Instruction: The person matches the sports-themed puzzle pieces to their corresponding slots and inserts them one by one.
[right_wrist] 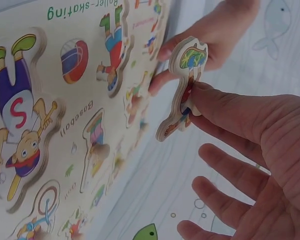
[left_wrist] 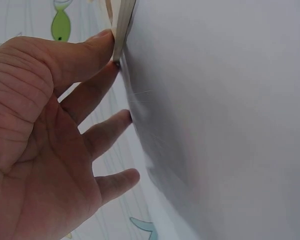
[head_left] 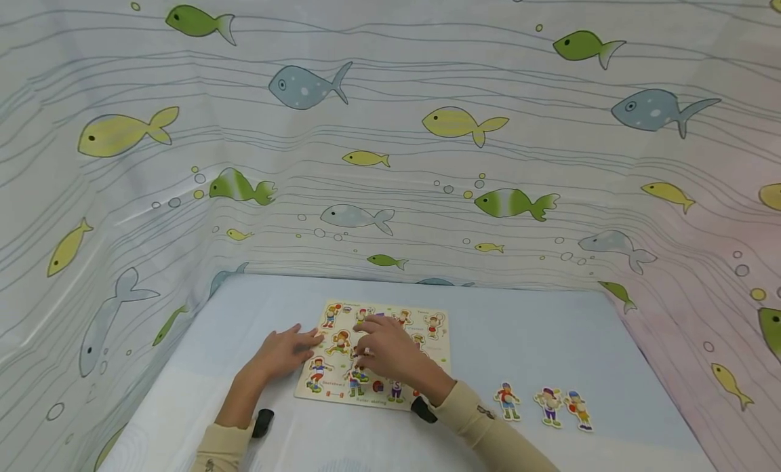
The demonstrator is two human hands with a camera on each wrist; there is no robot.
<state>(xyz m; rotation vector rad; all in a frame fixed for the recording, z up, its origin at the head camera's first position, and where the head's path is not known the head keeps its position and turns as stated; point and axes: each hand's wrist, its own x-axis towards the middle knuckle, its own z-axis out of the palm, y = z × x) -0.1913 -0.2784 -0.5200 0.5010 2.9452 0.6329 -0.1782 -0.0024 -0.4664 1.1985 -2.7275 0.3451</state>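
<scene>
The right hand (right_wrist: 250, 165) has its grip pinched on a wooden figure piece (right_wrist: 182, 90), thumb and forefinger clamped on its edge, holding it just above the sports puzzle board (head_left: 372, 353) that lies flat on the light blue worktop (head_left: 537, 336). The left hand (head_left: 283, 350) rests with straight, relaxed fingers (left_wrist: 97, 92) pressing the board's left edge, so that grip is apart and holds nothing. Three loose figure pieces (head_left: 549, 405) lie in a row on the worktop, well to the right of the board.
</scene>
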